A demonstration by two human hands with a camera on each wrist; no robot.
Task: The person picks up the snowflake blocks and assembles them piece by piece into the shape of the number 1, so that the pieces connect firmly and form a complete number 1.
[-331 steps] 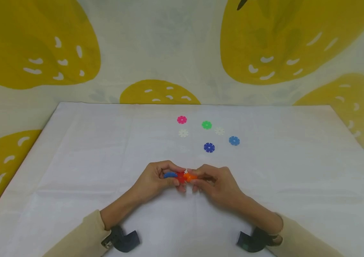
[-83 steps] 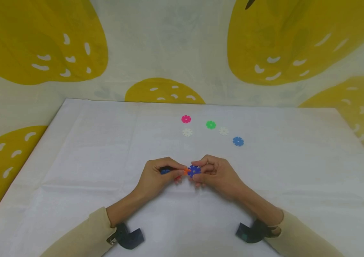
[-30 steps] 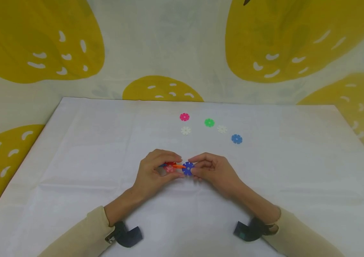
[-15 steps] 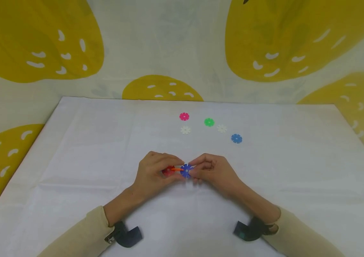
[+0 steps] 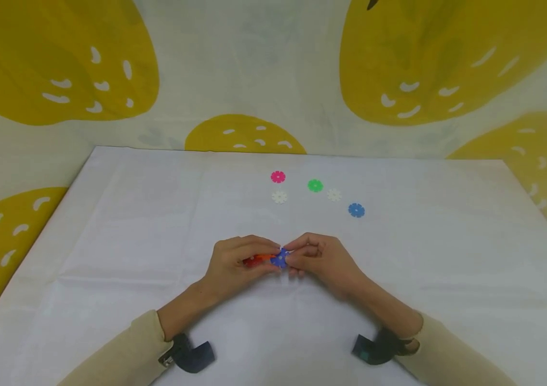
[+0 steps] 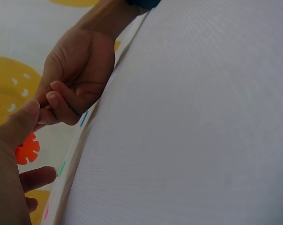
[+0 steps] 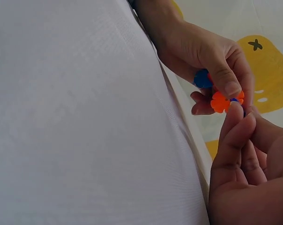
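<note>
In the head view, my left hand (image 5: 230,261) holds a short chain of notched snowflake discs, its thumb and fingertips reaching to the edge of a dark blue disc (image 5: 279,259). A red disc (image 5: 252,262) shows inside that hand. The right wrist view shows an orange disc (image 7: 219,101) under the left thumb and a blue disc (image 7: 203,78) farther into the hand. My right hand (image 5: 326,262) pinches the dark blue disc from the right, against the orange one. How deep the two notches sit is hidden by fingers.
Loose discs lie flat beyond the hands on the white tabletop (image 5: 133,230): pink (image 5: 278,177), green (image 5: 315,185), blue (image 5: 356,210), and two white ones, one white disc (image 5: 279,197) below the pink and another white disc (image 5: 334,195) beside the green. A patterned cloth (image 5: 249,69) hangs behind.
The dark blue disc was on the table and is now in the right hand, against the orange disc. Lately the left fingertips have moved right onto the dark blue disc's edge.
</note>
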